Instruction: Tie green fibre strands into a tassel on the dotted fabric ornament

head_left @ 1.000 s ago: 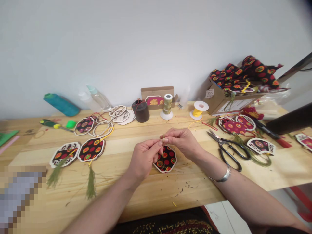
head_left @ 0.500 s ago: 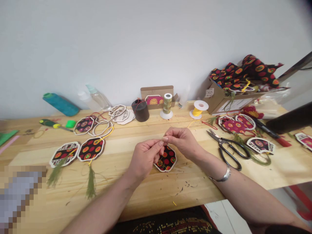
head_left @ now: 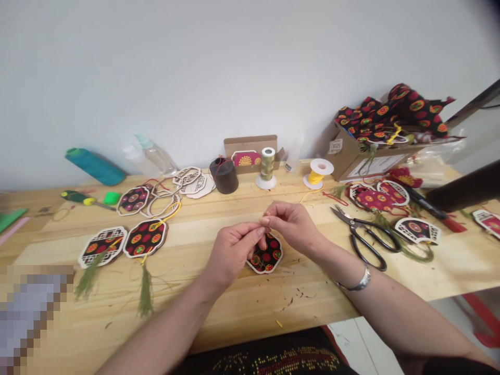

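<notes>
My left hand (head_left: 236, 250) and my right hand (head_left: 289, 225) meet fingertip to fingertip over the table, both closed in a pinch. Whatever lies between the fingertips is too small to make out. Under them, partly covered by the left fingers, a scalloped ornament (head_left: 270, 256) with black and red patterned fabric and a pale wooden rim lies on the wood. To the left lie two similar ornaments, a patterned one (head_left: 144, 238) and a lattice-fronted one (head_left: 102, 245), each with an olive tassel. Black-handled scissors (head_left: 371, 239) rest right of my right hand.
Along the wall stand a teal thread cone (head_left: 96, 165), a black spool (head_left: 224, 177), an olive thread spool (head_left: 267, 169) and a yellow cord spool (head_left: 317, 174). A cardboard box (head_left: 351, 156) heaped with fabric is at the back right. A screwdriver (head_left: 86, 199) lies at left.
Both hands stay pinched together in nearly the same place, with only a slight shift of the fingers. The view has moved very little; nothing else on the table has visibly changed.
</notes>
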`<control>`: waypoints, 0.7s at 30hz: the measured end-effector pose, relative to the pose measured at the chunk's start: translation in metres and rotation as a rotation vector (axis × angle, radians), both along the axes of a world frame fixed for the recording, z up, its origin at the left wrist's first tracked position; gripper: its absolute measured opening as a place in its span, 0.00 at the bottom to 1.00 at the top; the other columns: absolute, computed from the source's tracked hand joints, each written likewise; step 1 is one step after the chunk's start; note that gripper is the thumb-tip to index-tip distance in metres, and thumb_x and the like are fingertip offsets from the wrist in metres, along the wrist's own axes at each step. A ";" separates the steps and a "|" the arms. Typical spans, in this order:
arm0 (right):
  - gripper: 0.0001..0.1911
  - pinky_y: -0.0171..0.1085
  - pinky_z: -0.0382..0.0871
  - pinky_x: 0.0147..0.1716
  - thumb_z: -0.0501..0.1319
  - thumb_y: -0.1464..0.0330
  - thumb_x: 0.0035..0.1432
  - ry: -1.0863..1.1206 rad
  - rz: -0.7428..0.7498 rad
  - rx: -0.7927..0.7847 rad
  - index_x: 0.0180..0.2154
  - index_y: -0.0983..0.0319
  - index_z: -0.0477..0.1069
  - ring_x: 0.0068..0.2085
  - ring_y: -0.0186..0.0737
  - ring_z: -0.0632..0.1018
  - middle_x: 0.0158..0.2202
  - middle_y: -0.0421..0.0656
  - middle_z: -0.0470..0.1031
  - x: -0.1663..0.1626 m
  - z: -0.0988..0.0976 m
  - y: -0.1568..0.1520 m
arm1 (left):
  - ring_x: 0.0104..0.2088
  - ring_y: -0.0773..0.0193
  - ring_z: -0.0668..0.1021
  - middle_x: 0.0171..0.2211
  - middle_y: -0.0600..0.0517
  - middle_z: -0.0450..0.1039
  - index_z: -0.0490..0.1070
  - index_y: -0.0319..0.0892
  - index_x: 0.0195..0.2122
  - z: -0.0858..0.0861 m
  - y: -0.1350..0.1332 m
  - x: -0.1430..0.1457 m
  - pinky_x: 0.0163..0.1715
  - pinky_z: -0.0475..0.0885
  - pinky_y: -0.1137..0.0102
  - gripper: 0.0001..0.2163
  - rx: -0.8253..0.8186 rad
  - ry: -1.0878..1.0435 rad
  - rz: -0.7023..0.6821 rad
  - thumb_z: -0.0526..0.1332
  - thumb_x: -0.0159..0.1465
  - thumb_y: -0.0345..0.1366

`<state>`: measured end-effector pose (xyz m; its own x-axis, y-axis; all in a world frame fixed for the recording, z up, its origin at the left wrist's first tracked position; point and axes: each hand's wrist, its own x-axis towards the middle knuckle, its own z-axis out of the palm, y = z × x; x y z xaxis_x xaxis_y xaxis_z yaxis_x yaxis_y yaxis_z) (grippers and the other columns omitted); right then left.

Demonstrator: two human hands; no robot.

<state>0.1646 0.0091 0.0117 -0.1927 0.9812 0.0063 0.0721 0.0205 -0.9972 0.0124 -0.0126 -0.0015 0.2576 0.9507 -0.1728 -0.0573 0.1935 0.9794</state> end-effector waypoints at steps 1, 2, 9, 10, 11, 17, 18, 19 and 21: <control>0.10 0.32 0.62 0.25 0.63 0.66 0.48 0.003 0.004 0.013 0.20 0.64 0.67 0.24 0.29 0.67 0.20 0.37 0.67 0.000 0.001 -0.001 | 0.16 0.75 0.62 0.19 0.54 0.69 0.77 0.41 0.27 0.000 0.000 0.000 0.16 0.57 0.76 0.08 0.025 0.019 0.003 0.61 0.57 0.38; 0.10 0.32 0.62 0.25 0.63 0.66 0.49 0.012 0.007 0.021 0.21 0.63 0.67 0.24 0.30 0.68 0.20 0.37 0.67 -0.001 0.001 -0.002 | 0.17 0.73 0.64 0.19 0.53 0.70 0.77 0.41 0.27 0.001 0.000 -0.001 0.18 0.59 0.75 0.08 0.046 0.035 0.010 0.61 0.57 0.37; 0.14 0.34 0.65 0.26 0.64 0.60 0.48 0.083 0.018 0.093 0.21 0.63 0.68 0.24 0.31 0.70 0.20 0.37 0.68 -0.002 0.001 -0.003 | 0.36 0.61 0.75 0.30 0.49 0.76 0.80 0.44 0.33 0.005 0.000 0.001 0.41 0.68 0.67 0.07 0.136 0.021 0.078 0.64 0.55 0.34; 0.13 0.34 0.65 0.26 0.65 0.60 0.48 0.079 0.005 0.116 0.21 0.63 0.69 0.25 0.31 0.70 0.21 0.37 0.68 -0.001 0.001 -0.002 | 0.39 0.61 0.74 0.33 0.49 0.76 0.80 0.45 0.34 0.006 0.000 0.001 0.43 0.67 0.66 0.07 0.149 0.028 0.090 0.64 0.55 0.34; 0.13 0.34 0.66 0.27 0.66 0.61 0.47 0.073 -0.007 0.136 0.21 0.63 0.70 0.25 0.31 0.70 0.21 0.37 0.69 -0.001 0.000 -0.002 | 0.41 0.61 0.73 0.37 0.48 0.75 0.80 0.46 0.33 0.006 0.001 0.001 0.46 0.66 0.66 0.06 0.163 0.044 0.109 0.65 0.54 0.33; 0.10 0.40 0.67 0.47 0.58 0.65 0.58 0.136 0.026 0.144 0.40 0.57 0.75 0.43 0.35 0.75 0.40 0.42 0.77 0.002 -0.004 0.000 | 0.59 0.56 0.59 0.60 0.53 0.58 0.79 0.47 0.28 0.001 0.004 0.001 0.56 0.59 0.64 0.03 0.183 -0.015 0.243 0.65 0.53 0.34; 0.13 0.42 0.65 0.51 0.56 0.65 0.59 0.182 0.077 0.118 0.45 0.56 0.73 0.47 0.35 0.74 0.44 0.42 0.76 0.002 -0.005 0.000 | 0.61 0.55 0.57 0.62 0.55 0.54 0.79 0.47 0.28 0.000 0.004 0.001 0.56 0.59 0.63 0.03 0.163 -0.072 0.248 0.65 0.54 0.34; 0.15 0.43 0.62 0.54 0.56 0.65 0.60 0.234 0.138 0.089 0.49 0.55 0.70 0.50 0.35 0.73 0.47 0.42 0.75 0.002 -0.007 0.000 | 0.61 0.55 0.56 0.63 0.57 0.51 0.79 0.48 0.28 0.000 0.004 0.001 0.56 0.59 0.63 0.04 0.139 -0.128 0.246 0.65 0.54 0.34; 0.17 0.45 0.59 0.57 0.57 0.64 0.59 0.317 0.235 0.032 0.51 0.54 0.68 0.54 0.36 0.70 0.52 0.42 0.71 -0.001 -0.011 -0.001 | 0.62 0.55 0.56 0.64 0.59 0.48 0.79 0.48 0.28 0.000 0.005 0.003 0.55 0.61 0.64 0.04 0.093 -0.226 0.237 0.65 0.53 0.32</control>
